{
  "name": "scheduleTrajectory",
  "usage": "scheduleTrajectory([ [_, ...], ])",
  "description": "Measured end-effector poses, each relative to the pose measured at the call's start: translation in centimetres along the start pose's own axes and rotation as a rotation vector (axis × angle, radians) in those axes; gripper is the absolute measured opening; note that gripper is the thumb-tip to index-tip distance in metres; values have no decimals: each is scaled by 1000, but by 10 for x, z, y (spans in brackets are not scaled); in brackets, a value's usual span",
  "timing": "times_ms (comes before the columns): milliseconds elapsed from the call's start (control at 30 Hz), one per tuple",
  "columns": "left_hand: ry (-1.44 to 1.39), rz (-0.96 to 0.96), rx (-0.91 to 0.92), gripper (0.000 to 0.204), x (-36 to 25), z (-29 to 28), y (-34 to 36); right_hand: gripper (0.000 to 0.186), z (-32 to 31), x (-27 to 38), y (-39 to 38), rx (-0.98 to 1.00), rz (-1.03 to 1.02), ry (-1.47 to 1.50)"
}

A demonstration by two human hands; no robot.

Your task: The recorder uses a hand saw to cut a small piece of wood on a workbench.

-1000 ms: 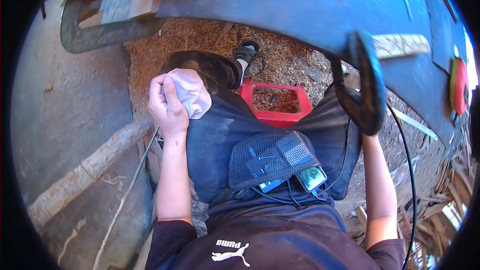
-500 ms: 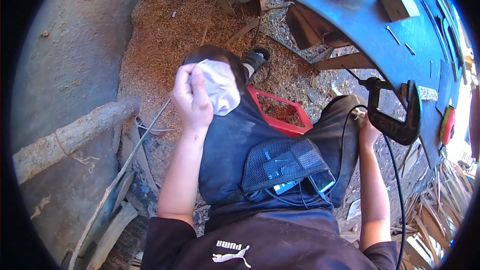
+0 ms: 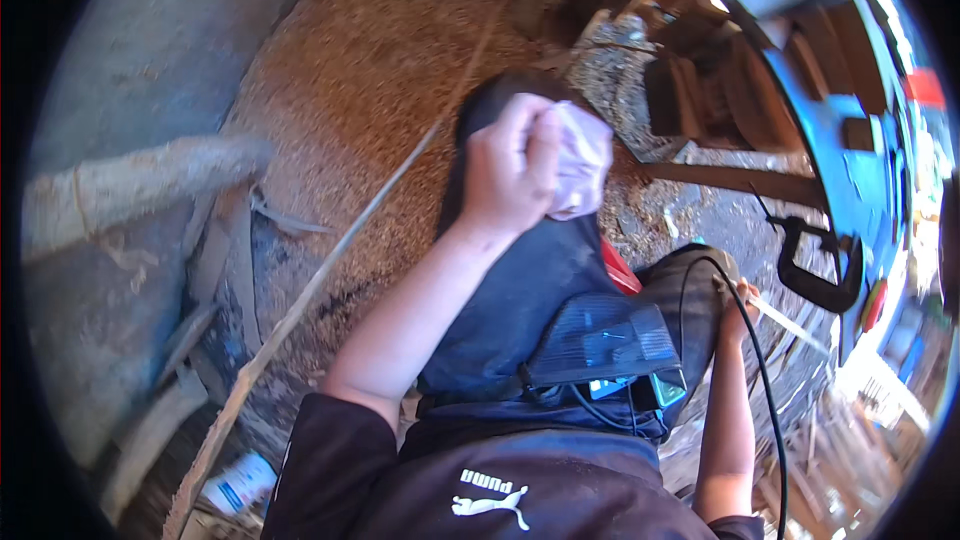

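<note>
Crumpled pale cloth (image 3: 580,160) bunched over raised left knee, thin pale wooden stick (image 3: 785,320) angled beside right knee

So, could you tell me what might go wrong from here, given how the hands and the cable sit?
The black cable runs right past the right hand, which grips a thin pale stick; a swing of that hand could snag it. The left hand bunches a pale cloth over the raised knee, so neither hand is free to break a fall. The floor is deep in sawdust with a long stick lying across it, so footing may slip.
</note>
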State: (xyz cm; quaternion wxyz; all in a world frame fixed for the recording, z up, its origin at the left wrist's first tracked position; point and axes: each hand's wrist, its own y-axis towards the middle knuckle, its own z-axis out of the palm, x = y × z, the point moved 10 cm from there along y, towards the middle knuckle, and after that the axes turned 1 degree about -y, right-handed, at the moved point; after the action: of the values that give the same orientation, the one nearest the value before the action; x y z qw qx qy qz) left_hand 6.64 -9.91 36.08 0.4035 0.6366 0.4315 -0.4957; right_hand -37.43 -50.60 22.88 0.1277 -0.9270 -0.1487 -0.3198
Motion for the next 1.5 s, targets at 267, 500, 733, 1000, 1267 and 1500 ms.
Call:
scheduleTrajectory([
  [267, 97, 75, 146, 13, -8, -17, -57, 45, 4, 8, 34, 40, -213, -236],
  [500, 195, -398, 6, 23, 96, -135, -176, 50, 28, 35, 45, 135, -166, -486],
  [733, 732, -832, 609, 46, 266, -120, -366, 51, 25, 60, 25, 129, -59, -470],
  [1000, 556, -1050, 603, 44, 337, -114, -470, 47, 22, 5, 40, 107, 24, -443],
  [1267, 556, -1008, 733, 42, 337, -90, -476, 71, 11, 6, 44, 34, -71, -422],
  [1500, 566, -919, 858, 41, 330, -68, -469, 73, 13, -8, 79, 66, -83, -425],
])
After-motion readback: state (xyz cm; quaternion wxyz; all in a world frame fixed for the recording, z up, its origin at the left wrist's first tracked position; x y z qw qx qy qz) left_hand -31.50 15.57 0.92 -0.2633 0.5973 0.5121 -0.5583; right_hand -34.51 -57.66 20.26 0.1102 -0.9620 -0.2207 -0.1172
